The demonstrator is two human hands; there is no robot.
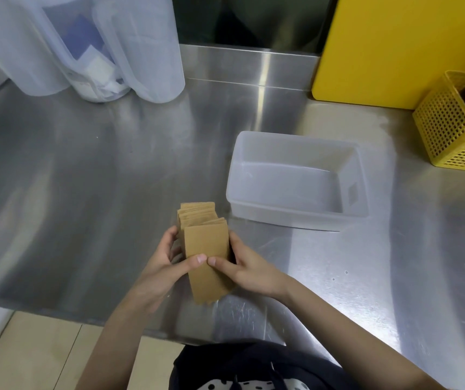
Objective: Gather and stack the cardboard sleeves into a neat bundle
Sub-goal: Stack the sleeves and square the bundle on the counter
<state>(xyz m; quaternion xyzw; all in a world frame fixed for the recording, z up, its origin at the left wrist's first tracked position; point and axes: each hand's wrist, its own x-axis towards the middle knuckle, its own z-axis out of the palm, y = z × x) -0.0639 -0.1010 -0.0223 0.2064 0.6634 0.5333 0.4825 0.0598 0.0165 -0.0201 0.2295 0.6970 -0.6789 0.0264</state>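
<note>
Both hands clamp the sleeves (207, 243)
Left hand (163, 266) and right hand (246, 267) press opposite sides, thumbs meeting on the front; the stack runs away from them.

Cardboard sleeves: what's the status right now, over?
Left hand and right hand both clamped on the cardboard sleeves, thumbs on the front sleeve. Bundle upright, back sleeves uneven. Empty plastic bin beside it, not blocking.

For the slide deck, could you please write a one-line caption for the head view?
Both hands, left hand and right hand, squaring a bundle of cardboard sleeves on a steel counter beside a plastic tub.
</note>
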